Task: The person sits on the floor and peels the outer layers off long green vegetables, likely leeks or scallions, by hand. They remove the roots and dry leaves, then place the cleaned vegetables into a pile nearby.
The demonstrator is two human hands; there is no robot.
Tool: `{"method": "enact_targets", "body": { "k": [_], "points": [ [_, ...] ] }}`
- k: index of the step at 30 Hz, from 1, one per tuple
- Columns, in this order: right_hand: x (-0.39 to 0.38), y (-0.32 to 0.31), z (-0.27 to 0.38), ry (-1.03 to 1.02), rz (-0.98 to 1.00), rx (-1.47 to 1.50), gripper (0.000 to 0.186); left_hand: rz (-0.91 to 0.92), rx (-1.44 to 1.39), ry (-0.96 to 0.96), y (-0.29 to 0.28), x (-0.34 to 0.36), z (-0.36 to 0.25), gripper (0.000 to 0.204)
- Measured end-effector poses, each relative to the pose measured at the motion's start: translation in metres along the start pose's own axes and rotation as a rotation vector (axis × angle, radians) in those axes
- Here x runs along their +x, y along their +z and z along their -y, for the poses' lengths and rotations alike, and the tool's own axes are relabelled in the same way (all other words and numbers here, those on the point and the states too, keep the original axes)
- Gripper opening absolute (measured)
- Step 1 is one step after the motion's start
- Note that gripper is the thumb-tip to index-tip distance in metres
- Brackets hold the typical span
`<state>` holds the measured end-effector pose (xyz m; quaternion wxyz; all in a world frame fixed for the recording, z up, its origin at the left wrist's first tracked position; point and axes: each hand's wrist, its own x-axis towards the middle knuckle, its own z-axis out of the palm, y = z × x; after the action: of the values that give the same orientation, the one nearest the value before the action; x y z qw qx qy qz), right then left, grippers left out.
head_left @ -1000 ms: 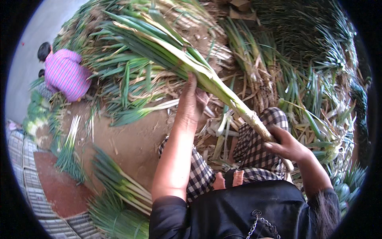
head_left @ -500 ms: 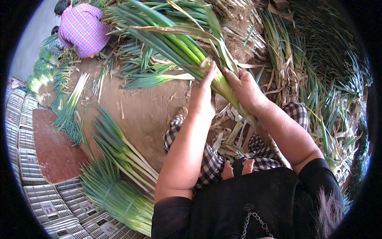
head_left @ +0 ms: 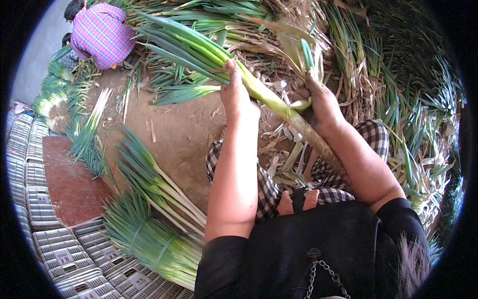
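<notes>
A thick green onion (head_left: 256, 90) slants across the middle, green leaves toward the far left and a soil-stained white shaft toward my lap. My left hand (head_left: 235, 92) is closed around it where the leaves begin. My right hand (head_left: 321, 102) is closed on a peeled outer leaf (head_left: 294, 47), partly dry and brown, with a green tip sticking up. A strip of this leaf still joins the shaft just left of my right hand. At my left lie loose trimmed green onions (head_left: 162, 182) and a tied bundle of green onions (head_left: 154, 244).
Stacked plastic crates (head_left: 55, 244) line the left, beside a reddish-brown board (head_left: 72, 184). Unpeeled green onions (head_left: 348, 60) are heaped at the far side and right. Peeled scraps (head_left: 286, 159) litter the soil floor before my knees. A person in a plaid shirt (head_left: 102, 35) crouches far left.
My right hand has moved apart from my left, drawing the outer leaf off the shaft. My left hand has shifted slightly left with the green onion.
</notes>
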<state>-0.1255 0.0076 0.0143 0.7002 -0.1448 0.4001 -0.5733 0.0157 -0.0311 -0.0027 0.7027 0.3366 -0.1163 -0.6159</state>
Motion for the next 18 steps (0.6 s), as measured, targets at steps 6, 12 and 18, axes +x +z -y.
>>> {"method": "enact_targets", "body": {
  "k": [6, 12, 18],
  "points": [
    [-0.066, -0.049, 0.037, -0.129, -0.096, -0.291, 0.027, -0.25, 0.013, -0.002, -0.004, 0.02, -0.004, 0.022],
    [-0.111, -0.194, 0.13, -0.312, -0.288, -0.29, 0.027, -0.391, -0.042, 0.172, -0.037, 0.044, -0.044, 0.024],
    [-0.177, -0.418, 0.255, -0.72, -1.145, -0.756, 0.02, -0.407, -0.123, 0.108, -0.04, 0.049, -0.043, 0.033]
  ]
}}
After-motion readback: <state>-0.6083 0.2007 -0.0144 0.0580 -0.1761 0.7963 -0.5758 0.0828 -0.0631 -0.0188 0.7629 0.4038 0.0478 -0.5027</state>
